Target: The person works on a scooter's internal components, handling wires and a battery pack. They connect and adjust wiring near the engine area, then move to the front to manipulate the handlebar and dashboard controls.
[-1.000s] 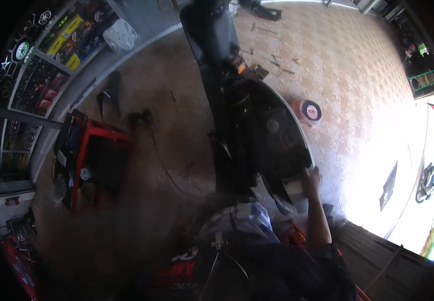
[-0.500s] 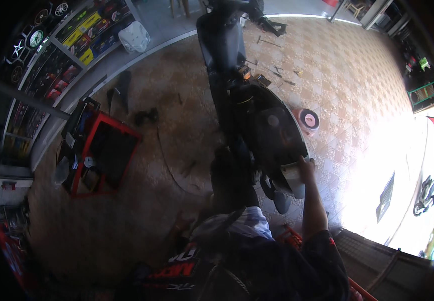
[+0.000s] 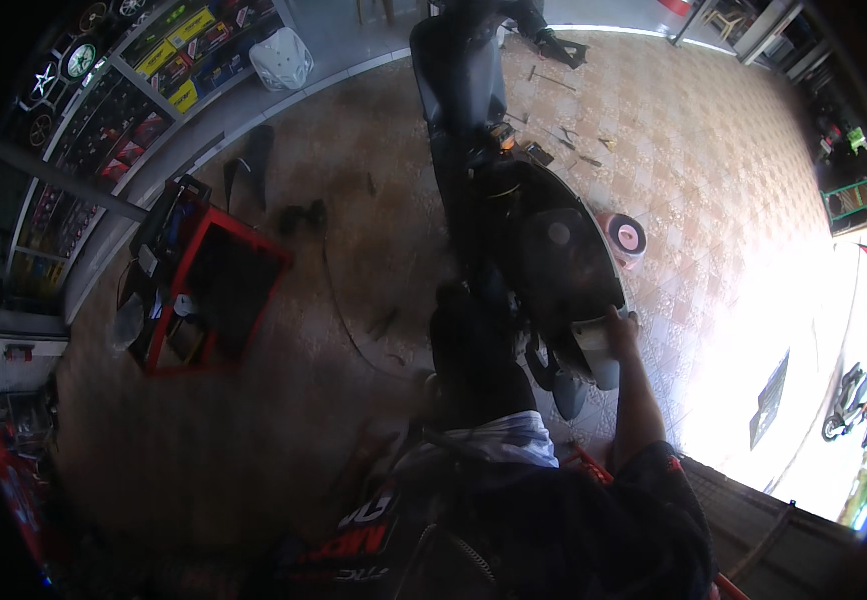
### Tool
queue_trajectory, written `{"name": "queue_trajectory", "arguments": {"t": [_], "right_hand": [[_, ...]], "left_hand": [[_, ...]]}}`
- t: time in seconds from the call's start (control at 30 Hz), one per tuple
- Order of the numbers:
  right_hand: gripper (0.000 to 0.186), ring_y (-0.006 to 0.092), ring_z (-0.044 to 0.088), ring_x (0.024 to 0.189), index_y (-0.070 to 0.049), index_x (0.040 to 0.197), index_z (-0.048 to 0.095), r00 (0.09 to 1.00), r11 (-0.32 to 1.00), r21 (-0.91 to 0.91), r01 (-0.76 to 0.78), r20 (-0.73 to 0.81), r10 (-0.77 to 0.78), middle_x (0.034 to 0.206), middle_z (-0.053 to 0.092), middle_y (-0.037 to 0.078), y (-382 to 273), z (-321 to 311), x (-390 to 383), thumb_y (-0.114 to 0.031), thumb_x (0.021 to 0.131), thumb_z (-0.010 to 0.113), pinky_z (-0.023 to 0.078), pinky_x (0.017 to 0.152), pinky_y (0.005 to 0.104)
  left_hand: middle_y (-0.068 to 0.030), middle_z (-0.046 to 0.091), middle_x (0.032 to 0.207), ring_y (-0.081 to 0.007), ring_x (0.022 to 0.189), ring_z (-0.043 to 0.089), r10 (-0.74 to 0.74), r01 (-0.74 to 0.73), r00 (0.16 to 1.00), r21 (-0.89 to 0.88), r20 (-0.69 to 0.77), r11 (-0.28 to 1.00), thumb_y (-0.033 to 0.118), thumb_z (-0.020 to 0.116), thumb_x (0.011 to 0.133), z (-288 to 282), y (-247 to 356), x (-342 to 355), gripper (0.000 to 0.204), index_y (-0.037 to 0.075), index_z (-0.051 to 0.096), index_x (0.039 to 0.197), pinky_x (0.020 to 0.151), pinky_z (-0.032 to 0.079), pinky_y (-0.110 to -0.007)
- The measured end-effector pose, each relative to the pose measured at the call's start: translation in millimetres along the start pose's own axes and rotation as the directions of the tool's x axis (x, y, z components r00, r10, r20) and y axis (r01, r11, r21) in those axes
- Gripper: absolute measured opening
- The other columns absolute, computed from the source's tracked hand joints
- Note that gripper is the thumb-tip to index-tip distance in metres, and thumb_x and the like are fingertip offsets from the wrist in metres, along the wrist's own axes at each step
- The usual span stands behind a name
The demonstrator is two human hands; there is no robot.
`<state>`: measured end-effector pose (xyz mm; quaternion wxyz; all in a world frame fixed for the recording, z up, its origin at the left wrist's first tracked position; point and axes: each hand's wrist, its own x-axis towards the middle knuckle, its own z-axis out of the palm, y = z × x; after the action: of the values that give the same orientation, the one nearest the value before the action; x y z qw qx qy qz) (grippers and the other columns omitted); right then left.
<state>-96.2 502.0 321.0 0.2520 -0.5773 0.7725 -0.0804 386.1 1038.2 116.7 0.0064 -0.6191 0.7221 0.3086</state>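
Observation:
A dark scooter (image 3: 463,90) stands in front of me, its front end farthest away. Its long body cover (image 3: 558,270) lies to the right of my leg, dark on the inside with a pale outer edge. My right hand (image 3: 623,328) is closed on the rim of the pale tail end (image 3: 598,352) of this cover. The fingers are partly hidden by the hand and the rim. A dim brownish shape (image 3: 368,460) left of my body may be my left hand; shadow hides its fingers.
A red tool cart (image 3: 218,290) stands at left. A dark cable (image 3: 338,325) runs across the tiled floor. Several hand tools (image 3: 573,140) lie beyond the scooter at right. A pink round container (image 3: 621,240) sits beside the body cover. Shelves of boxed goods (image 3: 178,50) line the far left.
The whole view has shifted slightly, with the scooter and cart a little to the right. My right hand keeps its grip on the cover's tail end.

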Motion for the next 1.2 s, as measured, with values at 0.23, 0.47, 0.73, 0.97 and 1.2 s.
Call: {"name": "queue_trajectory", "arguments": {"t": [0.23,0.47,0.73,0.97,1.2], "right_hand": [[0.078,0.0475,0.054,0.121,0.008,0.129,0.050,0.996,0.985,-0.155,0.078,0.052,-0.071,0.125,0.057,0.035,18,7,13,-0.055,0.087,0.065,0.044,0.101,0.0501],[0.064,0.0467,0.057,0.117,-0.010,0.136,0.051,0.999,0.986,-0.165,-0.005,0.031,0.010,0.124,0.056,0.033,-11,-10,-6,-0.044,0.085,0.070,0.047,0.099,0.0490],[0.088,0.0479,0.057,0.114,-0.022,0.148,0.039,0.858,0.828,-0.306,0.471,0.376,-0.349,0.107,0.068,0.022,32,-27,5,0.001,0.070,0.072,0.050,0.095,0.0491],[0.068,0.0465,0.060,0.106,-0.013,0.140,0.047,0.952,0.939,-0.208,0.274,0.200,-0.233,0.114,0.060,0.032,33,-12,6,-0.012,0.075,0.069,0.050,0.092,0.0496],[0.080,0.0447,0.057,0.118,0.008,0.127,0.053,0.967,0.971,0.098,-0.218,0.156,0.201,0.130,0.053,0.036,-28,-27,-22,-0.054,0.079,0.067,0.048,0.098,0.0518]], "left_hand": [[-0.0034,0.064,0.119,-0.0269,0.121,0.055,0.003,-0.002,0.999,0.021,-0.040,1.000,0.032,0.078,0.070,1,0,8,0.055,0.033,0.065,0.124,0.113,0.022,-0.066],[-0.0010,0.066,0.118,-0.0294,0.127,0.051,-0.123,0.151,0.983,-0.233,0.133,0.961,0.034,0.074,0.080,-1,3,10,0.057,0.037,0.058,0.135,0.119,0.009,-0.064],[-0.0029,0.064,0.124,-0.0249,0.125,0.050,-0.385,0.542,0.832,-0.729,0.399,0.418,0.027,0.072,0.086,-3,22,11,0.058,0.035,0.054,0.140,0.120,0.009,-0.059],[-0.0020,0.064,0.121,-0.0150,0.091,0.068,-0.175,0.249,0.963,-0.439,0.203,0.863,0.020,0.072,0.090,2,9,24,0.065,0.023,0.044,0.148,0.116,0.030,-0.051],[-0.0020,0.066,0.117,-0.0152,0.090,0.068,-0.127,0.147,0.983,-0.161,0.130,0.976,0.021,0.071,0.090,-56,-17,87,0.064,0.023,0.045,0.148,0.117,0.027,-0.053]]}}
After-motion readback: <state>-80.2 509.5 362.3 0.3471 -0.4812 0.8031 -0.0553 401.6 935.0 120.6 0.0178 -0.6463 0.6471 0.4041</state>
